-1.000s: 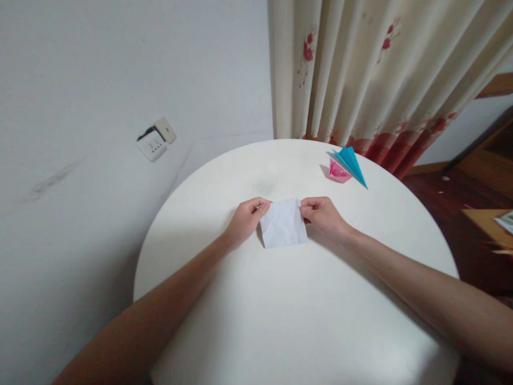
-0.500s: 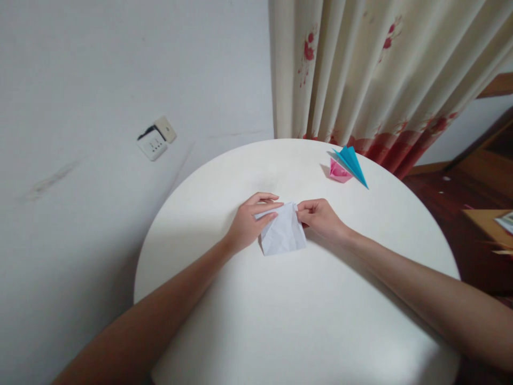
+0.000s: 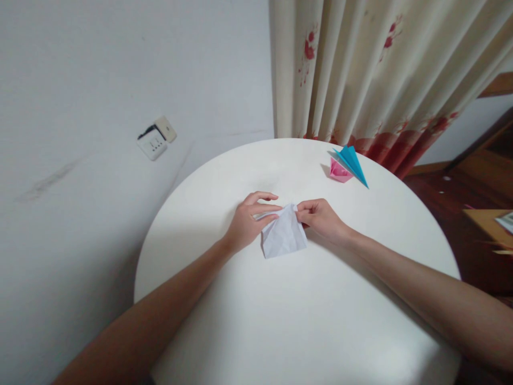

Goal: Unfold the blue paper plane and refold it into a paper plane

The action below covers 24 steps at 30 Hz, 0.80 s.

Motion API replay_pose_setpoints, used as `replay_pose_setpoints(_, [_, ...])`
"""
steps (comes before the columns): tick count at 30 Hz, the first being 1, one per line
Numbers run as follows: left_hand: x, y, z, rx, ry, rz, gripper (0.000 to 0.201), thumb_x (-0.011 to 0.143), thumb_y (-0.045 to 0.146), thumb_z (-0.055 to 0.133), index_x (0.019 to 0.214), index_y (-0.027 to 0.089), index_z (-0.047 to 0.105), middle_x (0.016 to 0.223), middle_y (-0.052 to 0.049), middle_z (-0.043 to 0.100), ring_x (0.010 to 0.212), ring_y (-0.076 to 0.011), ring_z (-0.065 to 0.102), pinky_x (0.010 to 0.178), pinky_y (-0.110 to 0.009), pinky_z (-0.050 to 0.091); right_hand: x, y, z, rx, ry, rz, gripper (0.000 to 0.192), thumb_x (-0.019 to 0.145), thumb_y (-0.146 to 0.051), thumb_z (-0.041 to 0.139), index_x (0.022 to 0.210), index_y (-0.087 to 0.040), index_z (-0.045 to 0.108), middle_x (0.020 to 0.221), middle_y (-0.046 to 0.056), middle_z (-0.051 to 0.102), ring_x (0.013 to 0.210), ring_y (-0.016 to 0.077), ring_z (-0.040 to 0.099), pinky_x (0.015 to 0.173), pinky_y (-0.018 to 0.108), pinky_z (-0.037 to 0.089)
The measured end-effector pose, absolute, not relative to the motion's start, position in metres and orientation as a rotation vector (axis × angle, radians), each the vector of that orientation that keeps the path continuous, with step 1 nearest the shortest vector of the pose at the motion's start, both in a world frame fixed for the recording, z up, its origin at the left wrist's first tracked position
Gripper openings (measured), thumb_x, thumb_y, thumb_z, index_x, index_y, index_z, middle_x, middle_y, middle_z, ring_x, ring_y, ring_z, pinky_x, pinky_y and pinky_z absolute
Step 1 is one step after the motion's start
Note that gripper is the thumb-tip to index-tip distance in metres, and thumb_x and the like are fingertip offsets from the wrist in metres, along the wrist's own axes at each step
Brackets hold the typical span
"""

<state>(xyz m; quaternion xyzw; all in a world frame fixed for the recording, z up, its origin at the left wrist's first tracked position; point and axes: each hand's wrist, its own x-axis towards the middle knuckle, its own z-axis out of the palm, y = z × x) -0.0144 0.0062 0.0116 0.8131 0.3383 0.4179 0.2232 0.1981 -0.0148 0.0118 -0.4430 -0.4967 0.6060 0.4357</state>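
A folded sheet of white paper (image 3: pixel 284 235), creased and roughly square, is between my hands over the middle of the round table. My left hand (image 3: pixel 250 222) pinches its upper left edge between thumb and index finger, with the other fingers spread above. At the upper right corner, my right hand (image 3: pixel 318 216) grips the paper between thumb and curled fingers. Part of the paper's upper left side is hidden behind my left fingers.
The white round table (image 3: pixel 240 321) stands against a wall with a socket (image 3: pixel 152 144). Toward its far right edge lie a blue paper plane (image 3: pixel 352 163) and a pink folded paper boat (image 3: pixel 339 171), touching or overlapping. A patterned curtain (image 3: pixel 360 69) hangs behind.
The paper's lower edge has shifted slightly toward me and tilted a little. My left thumb and index finger have drawn closer together on its edge; my right hand has barely moved.
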Motion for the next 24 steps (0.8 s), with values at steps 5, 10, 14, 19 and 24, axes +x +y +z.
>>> replay_pose_setpoints(5, [-0.012, 0.009, 0.01, 2.099, 1.019, 1.088, 0.002, 0.082, 0.022, 0.071, 0.082, 0.02, 0.072, 0.11, -0.007, 0.066, 0.105, -0.0197, 0.062, 0.096, -0.035, 0.047, 0.198, -0.015, 0.009, -1.113, -1.273, 1.474, 0.021, 0.062, -0.033, 0.077, 0.061, -0.016, 0.065, 0.055, -0.001, 0.059, 0.051, 0.0113, 0.049, 0.054, 0.027, 0.037])
replay_pose_setpoints(10, [-0.014, 0.012, 0.006, 1.992, 0.991, 1.036, 0.005, 0.084, 0.023, 0.068, 0.083, 0.019, 0.069, 0.115, -0.009, 0.062, 0.108, -0.02, 0.06, 0.088, -0.03, 0.048, 0.201, -0.012, 0.003, -1.166, -1.281, 1.414, 0.035, 0.067, -0.045, 0.077, 0.056, -0.016, 0.061, 0.052, -0.002, 0.052, 0.049, 0.0092, 0.041, 0.051, 0.026, 0.031])
replay_pose_setpoints(14, [-0.016, 0.013, 0.009, 2.022, 0.982, 1.045, 0.003, 0.085, 0.02, 0.065, 0.085, 0.02, 0.067, 0.116, -0.008, 0.061, 0.11, -0.0198, 0.058, 0.089, -0.031, 0.045, 0.203, -0.008, 0.002, -1.186, -1.323, 1.369, 0.043, 0.068, -0.055, 0.077, 0.061, -0.014, 0.067, 0.057, 0.0, 0.057, 0.053, 0.0099, 0.043, 0.052, 0.027, 0.031])
replay_pose_setpoints(19, [-0.016, 0.011, 0.016, 2.117, 1.003, 1.017, 0.008, 0.084, 0.016, 0.063, 0.083, 0.02, 0.069, 0.113, -0.007, 0.06, 0.106, -0.0199, 0.056, 0.08, -0.029, 0.043, 0.207, -0.005, 0.002, -1.183, -1.359, 1.365, 0.049, 0.067, -0.061, 0.076, 0.067, -0.012, 0.071, 0.055, 0.0, 0.057, 0.05, 0.0094, 0.041, 0.049, 0.026, 0.03])
replay_pose_setpoints(24, [-0.017, 0.009, 0.02, 2.157, 0.948, 0.983, 0.018, 0.083, 0.009, 0.056, 0.082, 0.02, 0.07, 0.107, -0.006, 0.06, 0.098, -0.0181, 0.057, 0.076, -0.028, 0.042, 0.209, -0.008, 0.007, -1.231, -1.435, 1.355, 0.042, 0.074, -0.053, 0.073, 0.062, -0.013, 0.068, 0.045, -0.001, 0.053, 0.043, 0.0081, 0.04, 0.046, 0.025, 0.029])
